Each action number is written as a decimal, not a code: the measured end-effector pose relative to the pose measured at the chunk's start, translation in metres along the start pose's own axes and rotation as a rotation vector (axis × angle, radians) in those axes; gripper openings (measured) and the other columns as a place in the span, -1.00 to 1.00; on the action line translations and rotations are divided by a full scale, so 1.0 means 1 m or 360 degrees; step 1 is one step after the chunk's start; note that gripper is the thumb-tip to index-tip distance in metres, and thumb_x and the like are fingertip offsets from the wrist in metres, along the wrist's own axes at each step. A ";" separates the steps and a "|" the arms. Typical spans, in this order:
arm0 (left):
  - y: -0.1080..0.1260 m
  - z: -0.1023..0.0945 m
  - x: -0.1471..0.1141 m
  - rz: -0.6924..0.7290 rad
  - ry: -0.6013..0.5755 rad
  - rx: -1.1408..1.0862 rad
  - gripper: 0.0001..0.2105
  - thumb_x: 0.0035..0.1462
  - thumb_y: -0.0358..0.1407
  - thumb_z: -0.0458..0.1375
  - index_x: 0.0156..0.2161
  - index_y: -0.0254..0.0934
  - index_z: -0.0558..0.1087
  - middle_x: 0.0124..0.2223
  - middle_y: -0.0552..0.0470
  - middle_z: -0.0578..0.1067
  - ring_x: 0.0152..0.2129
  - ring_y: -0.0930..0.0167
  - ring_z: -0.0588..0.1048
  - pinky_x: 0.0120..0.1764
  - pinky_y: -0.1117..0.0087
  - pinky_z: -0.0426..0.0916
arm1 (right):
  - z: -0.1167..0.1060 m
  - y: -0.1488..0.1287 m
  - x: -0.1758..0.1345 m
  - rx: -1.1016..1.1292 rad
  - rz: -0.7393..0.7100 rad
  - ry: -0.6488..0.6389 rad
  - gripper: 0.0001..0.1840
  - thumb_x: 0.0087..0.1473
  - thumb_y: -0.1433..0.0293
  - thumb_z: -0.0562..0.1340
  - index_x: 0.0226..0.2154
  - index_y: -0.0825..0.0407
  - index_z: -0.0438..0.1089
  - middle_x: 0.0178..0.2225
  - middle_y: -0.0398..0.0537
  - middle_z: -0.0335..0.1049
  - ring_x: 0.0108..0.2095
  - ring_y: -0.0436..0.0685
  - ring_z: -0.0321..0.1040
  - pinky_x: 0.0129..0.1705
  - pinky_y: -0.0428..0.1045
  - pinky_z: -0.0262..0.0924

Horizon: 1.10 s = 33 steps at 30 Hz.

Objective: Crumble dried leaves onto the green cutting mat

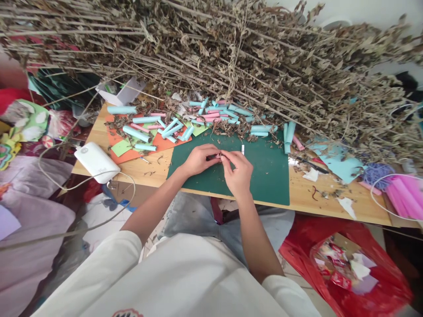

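Over the green cutting mat (271,176), my left hand (201,159) and my right hand (237,169) meet with their fingertips together. Between them is a small pink paper roll (218,156), mostly covered by the fingers. Both hands are closed on it in a pinch. Just beyond the right hand, a short white stick-like piece (243,149) lies on the mat. Behind the hands, several rolled blue paper tubes (172,128) and pink paper tubes (211,116) lie in a loose pile among dry leaf bits.
A big bundle of dried stalks (211,57) spans the back of the wooden table (337,198). At left lies a white power bank (98,163) with a cable. A blue paper sheet (340,160) and a black pen (312,165) are at right. Below hangs a red bag (373,255) holding scraps.
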State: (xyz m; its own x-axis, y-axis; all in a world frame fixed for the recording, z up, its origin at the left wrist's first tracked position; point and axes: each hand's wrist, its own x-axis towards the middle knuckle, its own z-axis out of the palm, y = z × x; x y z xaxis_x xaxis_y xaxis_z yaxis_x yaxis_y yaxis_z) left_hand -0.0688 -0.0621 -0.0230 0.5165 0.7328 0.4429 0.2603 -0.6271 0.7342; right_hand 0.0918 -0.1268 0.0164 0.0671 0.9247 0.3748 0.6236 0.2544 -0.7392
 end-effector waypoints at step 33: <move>0.002 -0.001 0.002 -0.0028 -0.0069 0.0003 -0.81 0.21 -0.25 0.16 -0.15 -0.26 0.57 -0.23 -0.08 0.57 -0.28 0.38 0.52 -0.22 0.41 0.39 | 0.010 0.002 -0.006 -0.0229 -0.0158 0.0137 -0.91 0.15 0.33 0.22 -0.29 -0.04 0.44 -0.10 0.07 0.36 -0.04 0.21 0.32 0.04 0.17 0.29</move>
State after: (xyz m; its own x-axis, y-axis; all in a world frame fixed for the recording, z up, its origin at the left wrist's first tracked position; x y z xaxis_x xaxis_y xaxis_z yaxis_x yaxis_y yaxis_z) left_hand -0.0685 -0.0622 -0.0198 0.5470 0.7315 0.4071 0.2710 -0.6149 0.7406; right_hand 0.0848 -0.1291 0.0063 0.0623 0.8677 0.4932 0.7350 0.2944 -0.6108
